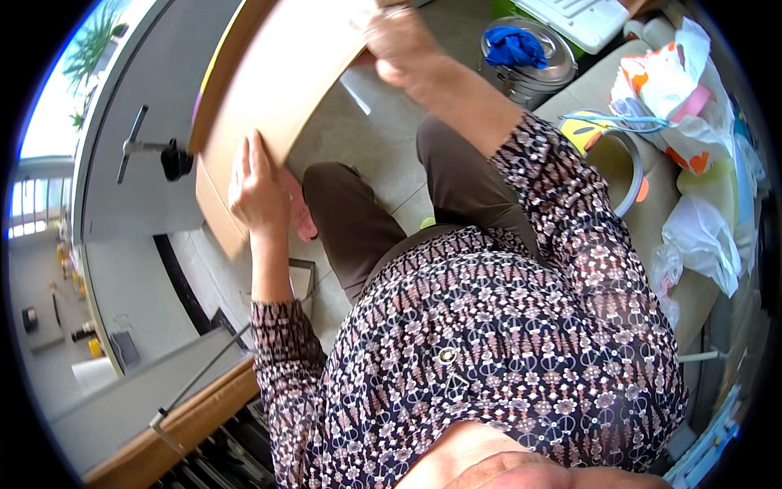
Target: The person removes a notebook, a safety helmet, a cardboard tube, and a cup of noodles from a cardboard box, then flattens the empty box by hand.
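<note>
A large cardboard box (278,91) is tilted up before my knees, its far side cut off by the picture's top. My left hand (259,189) lies against its near panel, fingers straight and flat on the board, the thumb hidden. At the box's upper right edge my right hand (400,46) is curled, with the fingers closed over the board. Motion blurs that hand, and glare washes out the panel beside its fingertips. Below the left hand a flap (220,214) of the box hangs down.
To the right, a sofa seat (657,202) holds plastic bags (702,235) and a ring-shaped roll (626,171). A lidded metal container (553,61) with a blue cloth (516,47) stands beyond my right arm. At left is a grey panel (146,195) with a T-shaped handle (131,147).
</note>
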A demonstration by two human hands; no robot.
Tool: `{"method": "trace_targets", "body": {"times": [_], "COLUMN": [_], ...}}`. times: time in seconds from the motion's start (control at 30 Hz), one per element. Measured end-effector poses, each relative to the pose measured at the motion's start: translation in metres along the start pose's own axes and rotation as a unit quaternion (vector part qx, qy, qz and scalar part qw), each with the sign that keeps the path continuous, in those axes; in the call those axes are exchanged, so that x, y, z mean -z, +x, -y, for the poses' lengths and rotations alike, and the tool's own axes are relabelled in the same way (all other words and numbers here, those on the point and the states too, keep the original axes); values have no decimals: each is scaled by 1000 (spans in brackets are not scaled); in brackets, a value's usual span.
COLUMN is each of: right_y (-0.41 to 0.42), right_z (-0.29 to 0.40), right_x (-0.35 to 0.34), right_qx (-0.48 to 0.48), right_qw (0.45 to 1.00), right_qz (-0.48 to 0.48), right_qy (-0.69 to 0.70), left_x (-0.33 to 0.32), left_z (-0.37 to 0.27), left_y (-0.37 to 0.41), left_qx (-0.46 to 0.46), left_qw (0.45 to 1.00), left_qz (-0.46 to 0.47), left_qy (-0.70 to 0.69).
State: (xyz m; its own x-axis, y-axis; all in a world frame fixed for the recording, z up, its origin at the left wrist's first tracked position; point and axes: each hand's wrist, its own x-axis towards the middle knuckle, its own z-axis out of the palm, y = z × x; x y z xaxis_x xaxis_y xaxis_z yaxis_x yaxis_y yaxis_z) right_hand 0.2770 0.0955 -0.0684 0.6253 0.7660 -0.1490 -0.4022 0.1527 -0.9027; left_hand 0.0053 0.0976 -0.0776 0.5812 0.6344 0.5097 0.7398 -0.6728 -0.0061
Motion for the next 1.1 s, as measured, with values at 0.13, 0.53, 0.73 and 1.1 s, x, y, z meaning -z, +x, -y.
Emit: {"method": "trace_targets", "body": {"times": [0.13, 0.53, 0.73, 1.1], "right_y": [-24, -80, -31, -38], "right_z": [-6, 59, 99, 120], "right_x": [5, 3, -23, -77], "right_qx": [127, -98, -148, 509], "right_qw": [986, 993, 984, 650], "right_qz": [103, 61, 88, 98], "right_qy": [26, 33, -41, -556], "left_x": [12, 64, 70, 107], "left_z": [52, 58, 69, 108], "left_y": [17, 44, 67, 101], "left_qx": [-19, -57, -51, 23], "left_qw": [997, 975, 986, 987], "left_qz": [-77, 213, 155, 127], "left_qy": [12, 35, -40, -94]}}
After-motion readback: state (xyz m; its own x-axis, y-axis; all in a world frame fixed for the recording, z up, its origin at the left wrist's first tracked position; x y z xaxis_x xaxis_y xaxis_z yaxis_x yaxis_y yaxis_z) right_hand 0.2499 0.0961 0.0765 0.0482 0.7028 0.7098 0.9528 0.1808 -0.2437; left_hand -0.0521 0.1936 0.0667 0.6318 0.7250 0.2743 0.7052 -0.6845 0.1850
